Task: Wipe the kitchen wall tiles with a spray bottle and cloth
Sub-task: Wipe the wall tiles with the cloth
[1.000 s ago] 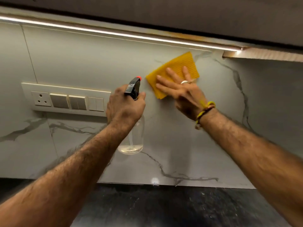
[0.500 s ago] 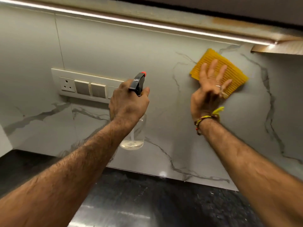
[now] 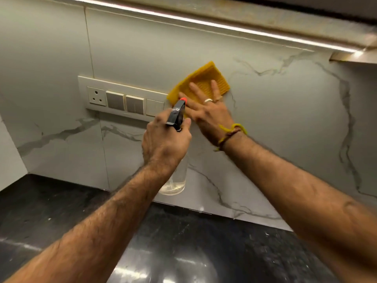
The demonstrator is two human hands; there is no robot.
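Note:
A yellow cloth [image 3: 206,78] lies flat against the white marble-veined wall tiles [image 3: 285,119], just right of the switch plate. My right hand [image 3: 206,111] presses it to the wall with straight, spread fingers. My left hand [image 3: 165,146] grips the neck of a clear spray bottle [image 3: 175,180], fingers curled round it. The bottle's black head with an orange nozzle [image 3: 177,115] points at the wall and overlaps my right hand's fingers. A little clear liquid sits in the bottle's bottom.
A cream switch plate [image 3: 122,99] with a socket and several switches is set in the wall at the left. A lit strip [image 3: 204,21] runs under the cabinet above. A black glossy countertop [image 3: 183,242] meets the tiles below.
My right hand has swept the cloth leftward and slightly down, from the upper right of the wall to beside the switch plate. The bottle hand stays about where it was.

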